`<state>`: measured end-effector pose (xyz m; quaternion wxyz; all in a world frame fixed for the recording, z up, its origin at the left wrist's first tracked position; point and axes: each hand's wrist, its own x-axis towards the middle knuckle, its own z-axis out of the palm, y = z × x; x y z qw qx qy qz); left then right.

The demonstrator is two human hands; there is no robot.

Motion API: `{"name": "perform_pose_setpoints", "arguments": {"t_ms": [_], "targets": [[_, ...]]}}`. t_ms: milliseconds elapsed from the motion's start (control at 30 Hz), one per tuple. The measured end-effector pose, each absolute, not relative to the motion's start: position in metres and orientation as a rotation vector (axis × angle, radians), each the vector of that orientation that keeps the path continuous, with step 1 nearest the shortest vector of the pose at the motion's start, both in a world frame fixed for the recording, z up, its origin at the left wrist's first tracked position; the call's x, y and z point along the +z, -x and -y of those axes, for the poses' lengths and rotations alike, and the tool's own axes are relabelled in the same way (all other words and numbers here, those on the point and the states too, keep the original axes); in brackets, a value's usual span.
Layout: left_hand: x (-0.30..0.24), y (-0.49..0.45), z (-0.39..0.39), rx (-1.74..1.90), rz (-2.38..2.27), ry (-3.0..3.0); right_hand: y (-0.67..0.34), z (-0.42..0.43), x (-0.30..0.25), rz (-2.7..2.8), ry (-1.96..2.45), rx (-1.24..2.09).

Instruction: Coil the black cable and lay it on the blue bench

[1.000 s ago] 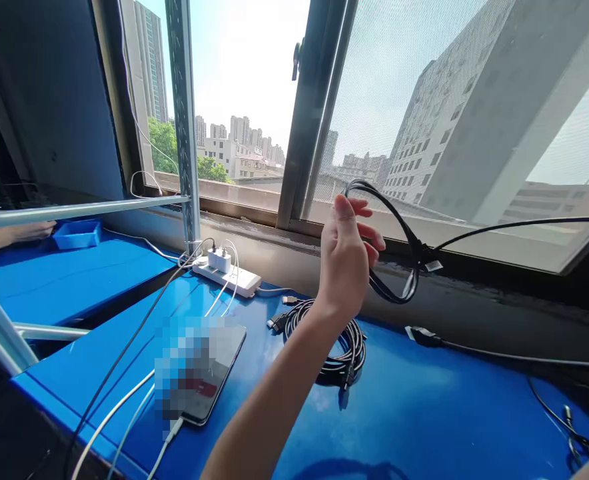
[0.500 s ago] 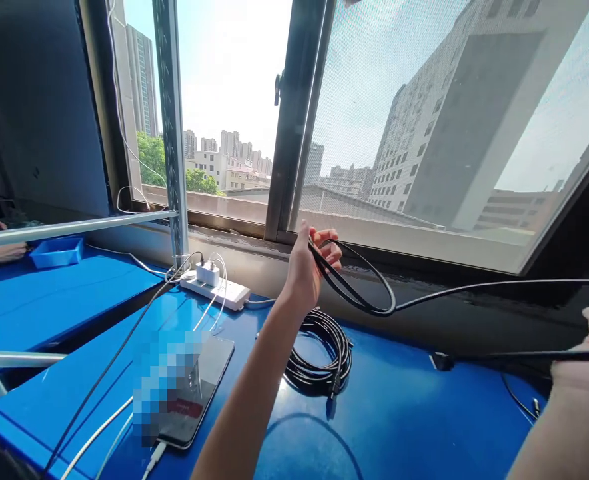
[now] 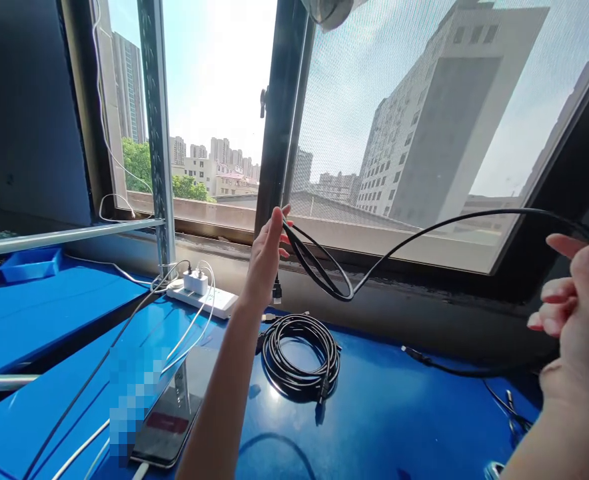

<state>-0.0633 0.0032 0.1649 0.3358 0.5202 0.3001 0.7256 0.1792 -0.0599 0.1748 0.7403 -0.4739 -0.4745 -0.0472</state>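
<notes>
My left hand (image 3: 269, 250) is closed around several loops of a black cable (image 3: 319, 267), held up before the window frame. A dark connector (image 3: 277, 291) hangs just below that hand. From the loops the cable arcs up and across to my right hand (image 3: 577, 300) at the right edge. The cable meets it by the index finger and thumb, the other fingers being curled; the exact contact is partly hidden. Below, a coiled black cable (image 3: 332, 363) lies on the blue table (image 3: 374, 413), its plugs showing at the rim.
A white power strip (image 3: 224, 303) with a charger (image 3: 195, 282) stands by the wall. White cords run to a phone (image 3: 167, 427), partly blurred out. More black cable ends (image 3: 419, 357) lie at right. A metal post (image 3: 157, 133) and a blue tray (image 3: 30, 265) are on the left.
My right hand has risen and come further into view, lifting its stretch of cable into a higher arc. My left hand appears further left, still holding the loops; the view has shifted right.
</notes>
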Motion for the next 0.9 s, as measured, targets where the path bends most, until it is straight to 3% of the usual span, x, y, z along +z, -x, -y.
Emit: {"name": "perform_pose_setpoints", "arguments": {"t_ms": [100,267,567,767,900], "targets": [[0.164,0.068,-0.002,1.823,-0.753,-1.465,-0.155,0.068,0.179,0.858,1.063,0.001],[0.164,0.062,0.002,1.750,-0.745,-1.656,-0.139,0.060,0.176,1.320,1.071,0.018],[0.158,0.031,0.001,2.027,-0.832,-1.807,-0.110,0.048,0.167,1.799,0.905,0.099],[0.157,0.044,-0.007,2.350,-0.955,-1.940,-0.112,0.046,0.167,1.760,0.833,0.005],[0.160,0.058,-0.010,2.186,-0.803,-1.966,-0.114,0.046,0.170,1.692,0.776,-0.024]]}}
